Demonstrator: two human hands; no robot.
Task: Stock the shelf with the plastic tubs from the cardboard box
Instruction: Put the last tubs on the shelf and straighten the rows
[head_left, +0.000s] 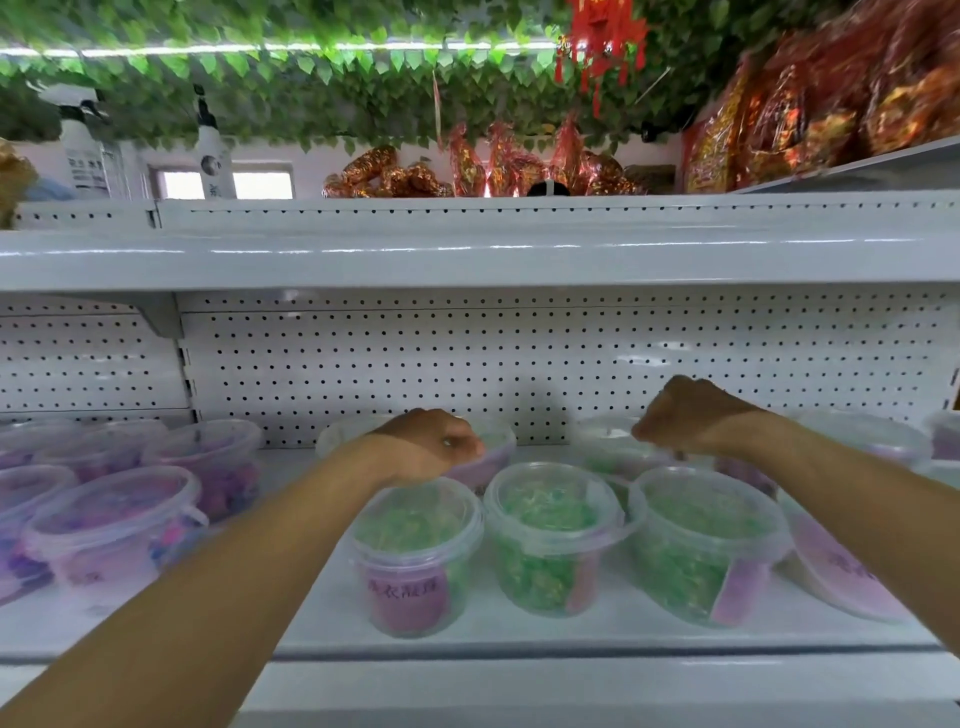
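Here, both hands reach over the white shelf (519, 631), where green-filled tubs (553, 540) stand in a front row (purple ones to the left). The left hand (428, 444) and right hand (685, 415) have curled fingers; whether they grasp anything I cannot tell.

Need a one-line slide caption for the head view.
Both hands, left hand and right hand, reach over green-filled tubs on a white shelf.

Head camera faces the shelf (467, 631) closely, looking slightly down.

White pegboard back panel (519, 358), leafy ceiling garland (311, 78), strip light (260, 50)
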